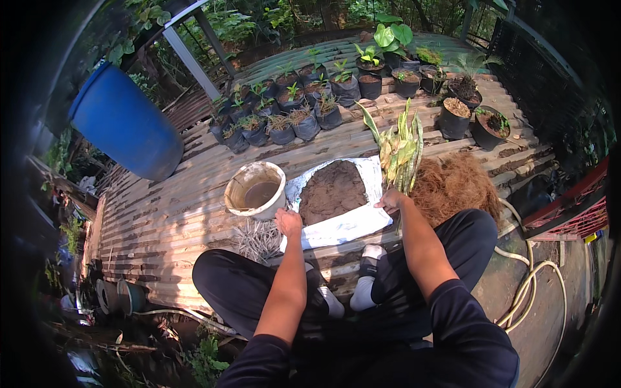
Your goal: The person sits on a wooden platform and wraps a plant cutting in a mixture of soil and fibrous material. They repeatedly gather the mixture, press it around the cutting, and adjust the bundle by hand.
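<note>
A white plastic sheet (335,227) lies before me on the corrugated metal, its near edge folded up over dark moist soil (334,191). My left hand (288,222) is closed on the sheet's left edge, beside the white bucket. At the right edge, my right hand (391,200) pinches the sheet between thumb and fingers. Cut snake plant leaves (401,150) lie just beyond the right hand. The worn bucket (257,191) holds some murky water.
Brown coconut fibre (453,186) is heaped at the right, and grey dry strips (257,240) at the left. Several potted seedlings (291,92) stand farther back on the corrugated sheets (194,194). A blue drum (126,121) stands at far left; a hose (533,276) loops at right.
</note>
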A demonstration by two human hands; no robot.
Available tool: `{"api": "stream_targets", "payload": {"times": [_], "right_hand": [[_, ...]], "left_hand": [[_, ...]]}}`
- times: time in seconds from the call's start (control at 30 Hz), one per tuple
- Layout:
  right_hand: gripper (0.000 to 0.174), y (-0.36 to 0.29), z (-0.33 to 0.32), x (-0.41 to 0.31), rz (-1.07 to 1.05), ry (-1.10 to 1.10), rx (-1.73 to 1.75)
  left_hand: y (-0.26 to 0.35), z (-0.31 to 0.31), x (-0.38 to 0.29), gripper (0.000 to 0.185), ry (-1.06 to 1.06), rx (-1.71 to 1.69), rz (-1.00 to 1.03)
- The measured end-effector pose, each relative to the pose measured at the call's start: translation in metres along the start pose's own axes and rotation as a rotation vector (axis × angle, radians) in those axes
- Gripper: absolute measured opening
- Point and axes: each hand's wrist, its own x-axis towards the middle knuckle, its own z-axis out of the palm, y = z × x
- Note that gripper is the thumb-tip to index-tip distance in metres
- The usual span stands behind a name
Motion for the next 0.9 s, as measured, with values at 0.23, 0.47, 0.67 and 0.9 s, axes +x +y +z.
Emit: {"api": "stream_targets", "payload": {"times": [0.23, 0.47, 0.67, 0.9], "right_hand": [[0.040, 0.027, 0.009, 0.050, -0.159, 0.145, -0.549], [0.036, -0.004, 0.000, 0.002, -0.055, 0.021, -0.280], [0.050, -0.001, -0.016, -0.007, -0.027, -0.033, -0.174], [0.044, 0.021, -0.019, -0.006, 0.186, -0.127, -0.069]], "left_hand": [[-0.030, 0.003, 0.011, 0.043, -0.515, 0.098, -0.209], [-0.040, -0.020, 0.014, 0.038, -0.429, 0.133, -0.101], [-0.027, -0.033, 0.020, 0.043, -0.463, 0.101, 0.032], [-0.019, -0.010, 0.012, 0.046, -0.683, 0.251, 0.146]]}}
